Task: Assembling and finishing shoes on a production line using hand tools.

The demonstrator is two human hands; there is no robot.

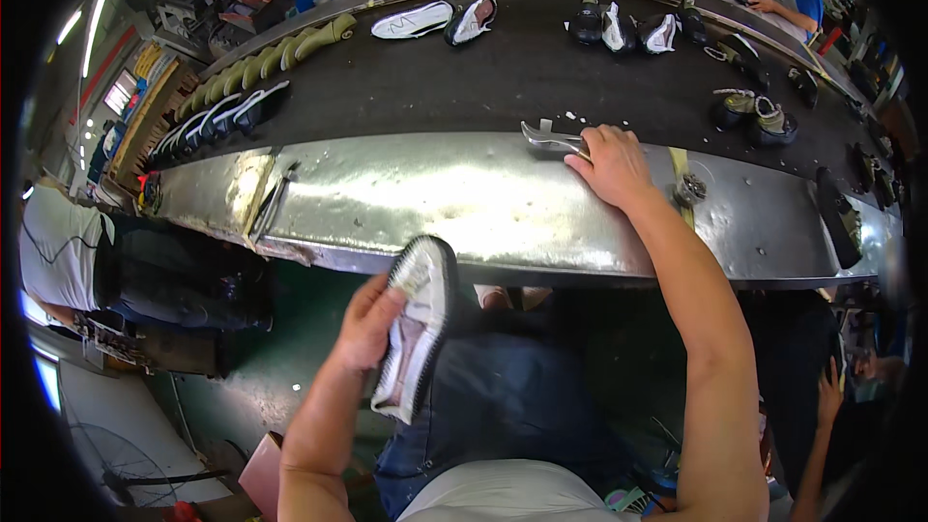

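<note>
My left hand (pixel 365 331) grips a shoe upper (pixel 432 295) above my lap, in front of the bench edge. Its underside faces me, showing a white and pinkish bottom inside a dark, ridged rim. My thumb presses on the white part. On the metal ledge, my right hand (pixel 616 166) is closed around the handle end of a pair of pliers (pixel 558 140), whose curved metal jaw points left. The palm hides most of the handles. A small pale scrap (pixel 546 125) lies beside the jaw.
A shiny metal ledge (pixel 406 188) borders a dark belt (pixel 435 87). White-bottomed shoes (pixel 413 20), black shoes (pixel 586 19) and olive pieces (pixel 290 50) lie across it. A slim tool (pixel 274 198) rests left on the ledge. Co-workers sit opposite and at both sides.
</note>
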